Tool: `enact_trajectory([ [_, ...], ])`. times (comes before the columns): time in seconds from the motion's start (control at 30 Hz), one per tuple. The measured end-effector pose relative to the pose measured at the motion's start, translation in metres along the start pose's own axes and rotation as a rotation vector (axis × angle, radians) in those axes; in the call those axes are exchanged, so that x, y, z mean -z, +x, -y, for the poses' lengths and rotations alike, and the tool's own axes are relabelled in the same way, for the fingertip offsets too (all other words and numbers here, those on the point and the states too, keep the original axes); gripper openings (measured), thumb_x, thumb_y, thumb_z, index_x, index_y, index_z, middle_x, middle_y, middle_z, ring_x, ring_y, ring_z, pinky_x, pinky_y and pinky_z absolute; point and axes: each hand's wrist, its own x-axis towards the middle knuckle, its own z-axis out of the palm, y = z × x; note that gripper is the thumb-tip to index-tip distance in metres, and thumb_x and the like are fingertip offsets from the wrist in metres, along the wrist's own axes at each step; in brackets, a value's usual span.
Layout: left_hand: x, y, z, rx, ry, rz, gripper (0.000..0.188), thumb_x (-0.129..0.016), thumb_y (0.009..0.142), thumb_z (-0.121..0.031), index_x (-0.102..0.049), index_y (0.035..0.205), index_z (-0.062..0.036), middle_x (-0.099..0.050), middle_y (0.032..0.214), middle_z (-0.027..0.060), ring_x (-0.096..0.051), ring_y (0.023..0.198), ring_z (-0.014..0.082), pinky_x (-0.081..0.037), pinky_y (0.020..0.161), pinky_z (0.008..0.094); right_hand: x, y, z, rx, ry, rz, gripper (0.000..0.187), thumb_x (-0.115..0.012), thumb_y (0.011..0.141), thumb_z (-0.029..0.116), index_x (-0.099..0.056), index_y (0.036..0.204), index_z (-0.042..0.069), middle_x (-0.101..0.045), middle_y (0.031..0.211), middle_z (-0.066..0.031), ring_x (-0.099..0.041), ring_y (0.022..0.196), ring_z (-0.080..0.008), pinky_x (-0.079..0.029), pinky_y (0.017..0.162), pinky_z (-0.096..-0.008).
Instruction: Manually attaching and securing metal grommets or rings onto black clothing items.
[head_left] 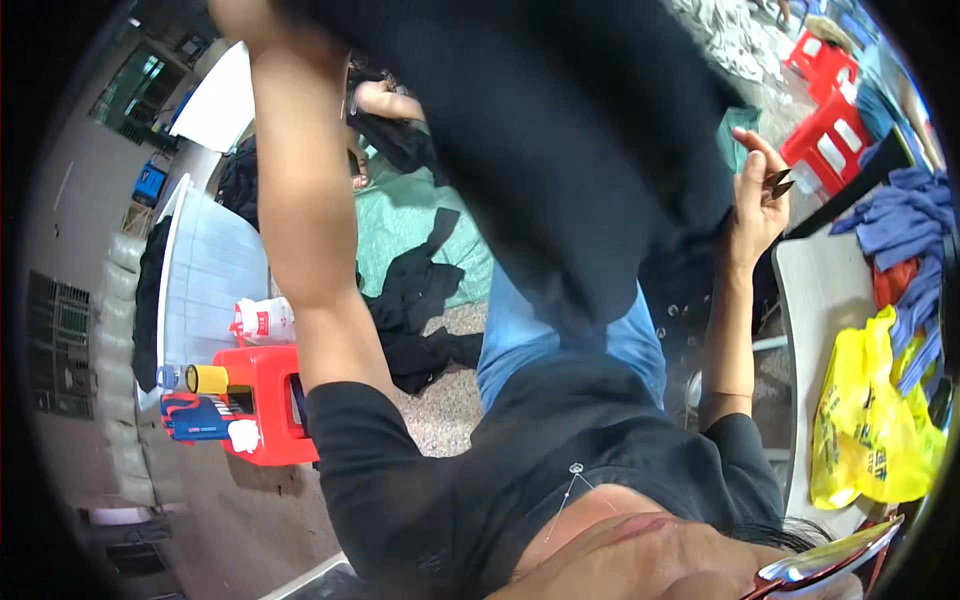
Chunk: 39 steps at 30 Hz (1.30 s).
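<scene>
A large black cloth garment [560,130] is stretched up in front of me, blurred by motion, its lower end hanging over my blue jeans. My left hand [250,22] grips its upper left part at the top edge of the view; the fingers are blurred and partly cut off. Beside the garment's right edge, my right hand [757,205] is closed round small dark thread snips [777,185], with their pointed tips sticking out to the right. The index finger points up near the cloth.
At left a red stool [270,400] bears a yellow tape roll [206,379], near a white tub [210,265]. Black garments [415,285] lie on a green sheet [470,270]; another person's arm [388,102] is beyond. A right-hand table [800,300] holds a yellow bag [860,420] and blue cloths [910,220].
</scene>
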Motion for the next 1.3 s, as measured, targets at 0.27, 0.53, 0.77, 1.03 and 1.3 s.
enact_trajectory([
  [0.27,0.004,-0.457,-0.023,1.633,0.921,-0.154,0.019,-0.069,0.084,-0.012,-0.068,0.097,0.0018,-0.073,0.091,0.0091,-0.068,0.082,0.0157,-0.053,0.074,0.0313,0.072,-0.119,-0.093,-0.332,-0.467,0.327,0.012,-0.066,0.095,0.012,-0.071,0.099,0.002,-0.062,0.082,0.0060,-0.049,0.073,-0.0009,-0.042,0.066,-0.0181],
  [0.53,-0.126,-0.446,-0.015,1.138,0.986,-0.898,0.015,-0.066,0.093,-0.013,-0.070,0.090,0.0013,-0.067,0.086,0.0059,-0.062,0.074,0.0117,-0.050,0.068,0.0260,0.055,-0.113,-0.100,-0.153,-0.627,0.483,0.016,-0.070,0.089,0.010,-0.069,0.105,0.005,-0.069,0.099,-0.0073,-0.067,0.091,-0.0164,-0.051,0.080,-0.0271],
  [0.77,-0.176,-0.389,0.016,1.332,0.664,-0.937,0.027,-0.077,0.086,-0.019,-0.062,0.096,0.0008,-0.065,0.071,0.0041,-0.062,0.062,0.0092,-0.049,0.057,0.0238,0.057,-0.100,-0.124,-0.522,-0.600,0.770,0.030,-0.072,0.088,0.023,-0.066,0.109,0.003,-0.067,0.088,-0.0098,-0.062,0.082,-0.0165,-0.048,0.077,-0.0295],
  [1.03,-0.170,-0.400,0.053,1.296,0.972,-0.779,0.029,-0.078,0.083,-0.025,-0.062,0.083,-0.0005,-0.062,0.063,0.0048,-0.061,0.060,0.0146,-0.047,0.056,0.0317,0.013,-0.084,-0.020,-0.535,-0.410,0.638,0.017,-0.072,0.088,0.015,-0.065,0.087,0.000,-0.054,0.070,0.0066,-0.045,0.065,-0.0026,-0.037,0.058,-0.0215],
  [1.3,-0.110,-0.256,0.014,0.817,-0.195,-1.035,0.015,-0.062,0.095,-0.007,-0.064,0.109,-0.0027,-0.065,0.097,-0.0008,-0.060,0.083,0.0066,-0.049,0.079,0.0242,-0.004,-0.128,0.043,-0.530,-0.210,1.268,0.021,-0.074,0.084,0.018,-0.061,0.086,0.001,-0.060,0.071,-0.0085,-0.061,0.063,-0.0184,-0.047,0.059,-0.0315],
])
